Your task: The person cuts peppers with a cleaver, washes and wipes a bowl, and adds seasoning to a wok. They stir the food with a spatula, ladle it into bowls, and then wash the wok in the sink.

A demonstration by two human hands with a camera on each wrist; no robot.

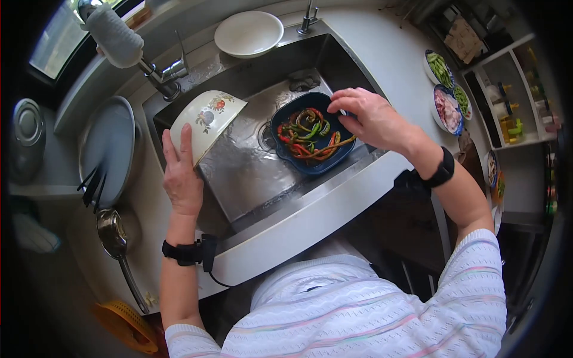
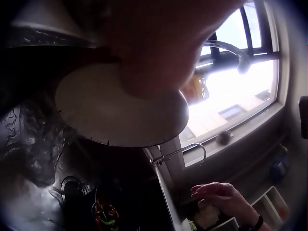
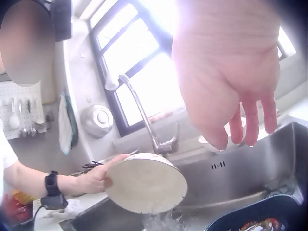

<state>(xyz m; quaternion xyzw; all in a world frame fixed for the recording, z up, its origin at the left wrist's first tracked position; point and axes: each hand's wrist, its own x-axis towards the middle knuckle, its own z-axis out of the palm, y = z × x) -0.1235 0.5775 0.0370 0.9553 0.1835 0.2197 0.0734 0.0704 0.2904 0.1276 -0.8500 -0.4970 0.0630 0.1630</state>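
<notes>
My left hand (image 1: 182, 179) grips a cream enamel bowl (image 1: 209, 113) with a flower print, tipped on its side over the sink. In the right wrist view, water (image 3: 163, 220) runs from the bowl's lower rim. My right hand (image 1: 375, 116) is over the right edge of a dark blue dish (image 1: 316, 170). Its fingers (image 3: 250, 125) hang loosely in the right wrist view, wet at the tips, with nothing between them. Red and green chili peppers (image 1: 310, 134) lie in the dish, which sits in the sink near the drain.
The steel sink (image 1: 239, 185) has a faucet (image 1: 170, 83) at its back left and a white plate (image 1: 249, 34) behind it. A ladle (image 1: 113, 232) lies on the left counter. Bowls of green vegetables (image 1: 439, 68) and pink meat (image 1: 446, 110) stand at the right.
</notes>
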